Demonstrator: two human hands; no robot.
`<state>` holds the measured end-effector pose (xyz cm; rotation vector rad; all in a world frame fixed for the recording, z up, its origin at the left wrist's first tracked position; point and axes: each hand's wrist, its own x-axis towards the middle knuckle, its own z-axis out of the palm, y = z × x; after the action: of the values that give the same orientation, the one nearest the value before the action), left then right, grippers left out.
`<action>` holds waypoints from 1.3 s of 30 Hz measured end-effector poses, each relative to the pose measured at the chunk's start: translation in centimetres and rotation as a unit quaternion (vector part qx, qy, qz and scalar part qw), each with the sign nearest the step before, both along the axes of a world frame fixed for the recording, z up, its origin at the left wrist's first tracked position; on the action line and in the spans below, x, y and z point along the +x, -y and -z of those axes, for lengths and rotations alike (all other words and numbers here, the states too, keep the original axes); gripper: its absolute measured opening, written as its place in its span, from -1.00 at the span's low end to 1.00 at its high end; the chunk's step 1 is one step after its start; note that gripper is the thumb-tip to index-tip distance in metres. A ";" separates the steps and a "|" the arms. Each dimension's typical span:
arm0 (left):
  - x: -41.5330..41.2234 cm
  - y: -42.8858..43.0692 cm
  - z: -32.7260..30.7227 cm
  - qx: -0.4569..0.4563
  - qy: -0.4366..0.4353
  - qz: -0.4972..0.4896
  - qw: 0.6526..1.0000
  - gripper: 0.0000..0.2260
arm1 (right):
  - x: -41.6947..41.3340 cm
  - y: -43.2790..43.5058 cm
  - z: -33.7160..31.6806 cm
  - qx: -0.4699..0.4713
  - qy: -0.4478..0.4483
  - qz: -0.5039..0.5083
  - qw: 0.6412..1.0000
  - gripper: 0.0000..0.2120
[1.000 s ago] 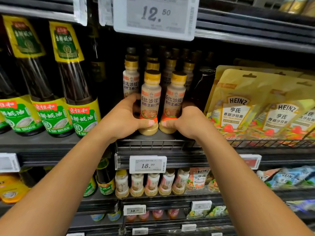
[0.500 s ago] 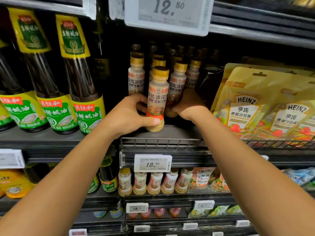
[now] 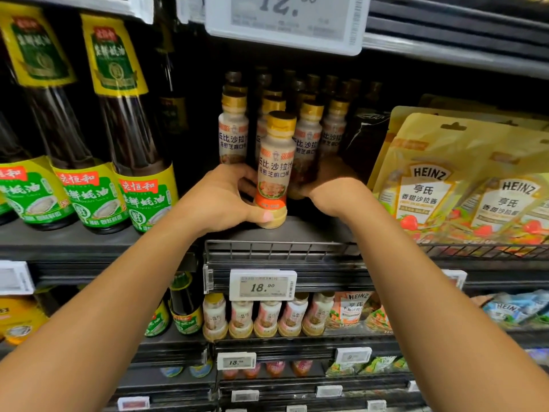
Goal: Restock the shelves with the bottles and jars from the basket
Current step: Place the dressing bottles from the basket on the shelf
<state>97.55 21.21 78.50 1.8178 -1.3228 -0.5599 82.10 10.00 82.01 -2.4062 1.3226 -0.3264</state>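
A small beige dressing bottle with a gold cap stands upright near the front of the dark shelf. My left hand grips its lower part, thumb across the base. A second bottle of the same kind stands farther back and to the right. My right hand is curled round its base, which is hidden. More of these bottles fill the rows behind. The basket is out of view.
Tall dark oyster-sauce bottles stand on the left. Yellow Heinz pouches lean in a wire tray on the right. A price tag hangs on the shelf front, a larger tag above. Lower shelves hold more small bottles.
My right hand has pushed its bottle back into the row. My left hand has slid its bottle a little deeper. The view has moved closer to the shelf.
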 end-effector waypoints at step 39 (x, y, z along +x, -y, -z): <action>-3.4 2.3 -2.8 0.142 -0.109 0.196 0.964 -0.90 | -1.4 -3.5 1.4 0.021 -0.045 0.007 0.999 -0.62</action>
<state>94.11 18.93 81.31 1.6569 -1.5135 -1.1818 80.68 13.50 80.60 -2.4027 1.3726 -0.1929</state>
